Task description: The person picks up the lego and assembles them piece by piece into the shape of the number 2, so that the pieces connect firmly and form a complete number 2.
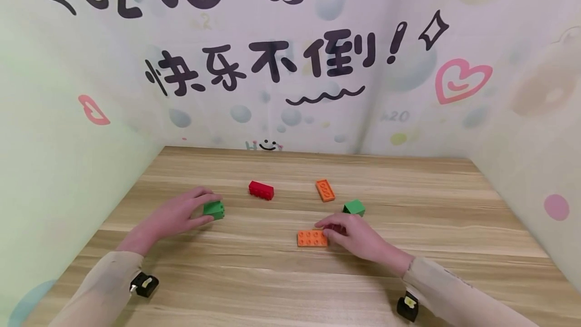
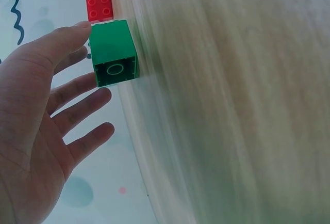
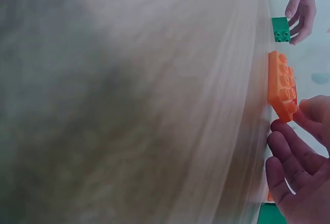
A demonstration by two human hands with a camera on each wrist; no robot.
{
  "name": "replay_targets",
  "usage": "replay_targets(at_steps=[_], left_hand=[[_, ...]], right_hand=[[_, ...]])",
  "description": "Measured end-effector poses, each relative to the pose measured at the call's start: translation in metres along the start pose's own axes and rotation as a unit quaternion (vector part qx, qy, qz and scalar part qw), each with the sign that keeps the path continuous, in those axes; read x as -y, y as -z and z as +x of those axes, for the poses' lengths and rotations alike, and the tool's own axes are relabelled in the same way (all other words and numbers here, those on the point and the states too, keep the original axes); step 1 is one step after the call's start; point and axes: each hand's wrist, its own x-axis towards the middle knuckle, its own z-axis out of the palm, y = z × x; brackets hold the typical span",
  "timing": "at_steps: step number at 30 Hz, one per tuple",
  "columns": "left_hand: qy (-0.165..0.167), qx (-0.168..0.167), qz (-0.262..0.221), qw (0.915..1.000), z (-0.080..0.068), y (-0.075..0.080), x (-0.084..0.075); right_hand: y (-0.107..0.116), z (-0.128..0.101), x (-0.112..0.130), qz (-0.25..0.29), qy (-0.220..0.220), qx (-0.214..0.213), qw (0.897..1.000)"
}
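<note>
My left hand (image 1: pixel 201 210) lies on the wooden table (image 1: pixel 254 276) with straight, spread fingers around a small green brick (image 1: pixel 214 210). In the left wrist view the left hand (image 2: pixel 77 74) is spread, and its index fingertip touches the green brick (image 2: pixel 114 53). My right hand (image 1: pixel 323 230) rests at the right end of a flat orange plate (image 1: pixel 312 237), fingertips touching it. The right wrist view shows the orange plate (image 3: pixel 282 84) with a fingertip (image 3: pixel 309 111) against its end. A dark red bit shows under the right fingers; I cannot tell what it is.
A red brick (image 1: pixel 260 190), a second orange plate (image 1: pixel 325 190) and a second green brick (image 1: pixel 354 208) lie further back on the table. Printed walls enclose the table on the left, back and right. Black wrist cameras (image 1: pixel 144 284) sit on both sleeves.
</note>
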Motion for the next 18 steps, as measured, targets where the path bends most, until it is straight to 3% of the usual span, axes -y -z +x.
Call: replay_targets(at_steps=[18], left_hand=[[0.035, 0.021, -0.021, 0.9989, 0.0021, -0.0038, 0.0032]], right_hand=[[-0.0021, 0.0004, -0.0086, -0.003, 0.02, 0.033, 0.999]])
